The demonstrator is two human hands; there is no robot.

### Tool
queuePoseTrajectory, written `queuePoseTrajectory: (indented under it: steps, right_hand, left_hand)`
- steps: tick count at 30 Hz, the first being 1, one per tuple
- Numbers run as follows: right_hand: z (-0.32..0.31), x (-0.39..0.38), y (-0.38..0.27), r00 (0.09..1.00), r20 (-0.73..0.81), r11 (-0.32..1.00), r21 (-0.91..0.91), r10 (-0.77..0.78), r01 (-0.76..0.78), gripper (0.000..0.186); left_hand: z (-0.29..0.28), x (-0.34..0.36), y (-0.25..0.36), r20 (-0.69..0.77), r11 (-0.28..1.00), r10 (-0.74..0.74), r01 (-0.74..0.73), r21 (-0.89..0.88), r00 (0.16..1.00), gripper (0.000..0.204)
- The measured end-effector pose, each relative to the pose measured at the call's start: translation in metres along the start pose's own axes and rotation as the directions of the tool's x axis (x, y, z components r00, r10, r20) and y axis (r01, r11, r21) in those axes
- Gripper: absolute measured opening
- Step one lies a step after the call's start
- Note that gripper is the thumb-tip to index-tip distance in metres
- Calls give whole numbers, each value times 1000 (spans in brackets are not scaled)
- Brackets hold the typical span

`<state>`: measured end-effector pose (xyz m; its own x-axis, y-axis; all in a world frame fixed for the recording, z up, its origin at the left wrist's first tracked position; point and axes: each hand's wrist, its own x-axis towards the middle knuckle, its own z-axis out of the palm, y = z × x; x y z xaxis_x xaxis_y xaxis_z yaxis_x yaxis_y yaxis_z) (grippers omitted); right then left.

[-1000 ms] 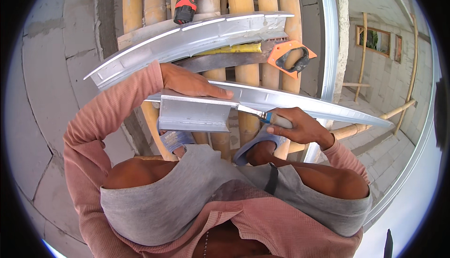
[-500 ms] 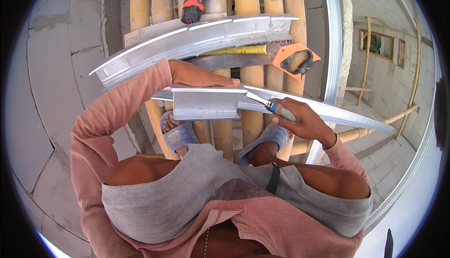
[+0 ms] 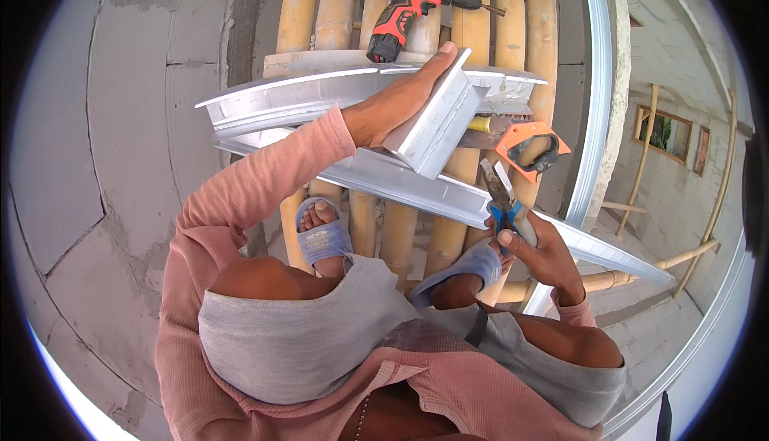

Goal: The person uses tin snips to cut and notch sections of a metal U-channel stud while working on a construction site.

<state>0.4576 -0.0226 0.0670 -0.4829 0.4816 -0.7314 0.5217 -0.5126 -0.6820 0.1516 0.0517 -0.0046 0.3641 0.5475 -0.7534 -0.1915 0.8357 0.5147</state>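
A short piece of silvery metal channel (image 3: pixel 439 127) is tilted up in my left hand (image 3: pixel 398 107), the thumb along its upper end. My right hand (image 3: pixel 553 255) is closed around the blue-and-grey handles of a pair of pliers (image 3: pixel 505 201). Their jaws point up, spread apart, clear of the short channel. Beneath both hands a long metal channel (image 3: pixel 392 187) lies slantwise across the bamboo poles (image 3: pixel 398 233). A hand saw with an orange handle (image 3: pixel 525 138) rests just beyond the pliers, its blade partly covered by the short channel.
Beyond my left hand lies a notched, curved metal channel (image 3: pixel 288 104). A red-and-black cordless drill (image 3: pixel 400 10) sits further back on the bamboo. A yellow item (image 3: pixel 479 124) shows beside the saw. Grey block wall (image 3: pixel 128 128) stands left; a metal track (image 3: pixel 597 96) runs along the right.
My left hand has lifted the short channel away from me and turned it from level to slanted. The pliers have come off its end and now point upward, jaws apart. The view has shifted.
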Motion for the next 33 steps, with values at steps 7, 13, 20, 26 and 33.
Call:
queuePoseTrajectory:
  steps: [7,13,20,26,33]
  right_hand:
    - [37,14,-3,985,-124,979,-175,-122,100,46]
    - [44,27,-13,989,-115,990,-120,-90,76,55]
    - [48,32,-4,987,-153,992,-121,-38,19,50]
    - [46,31,-1,998,-21,994,92,59,-56,50]
    - [39,15,36,999,46,1000,9,7,-7,57]
  left_hand:
    - [18,22,-9,-422,757,452,-588,-284,786,86]
    - [26,30,-24,-506,618,530,-719,-318,680,85]
    - [26,33,-30,-527,601,515,-723,-341,676,83]
    - [30,28,-30,-556,582,553,-765,-275,621,76]
    - [-6,-31,69,-345,565,764,-824,-50,545,93]
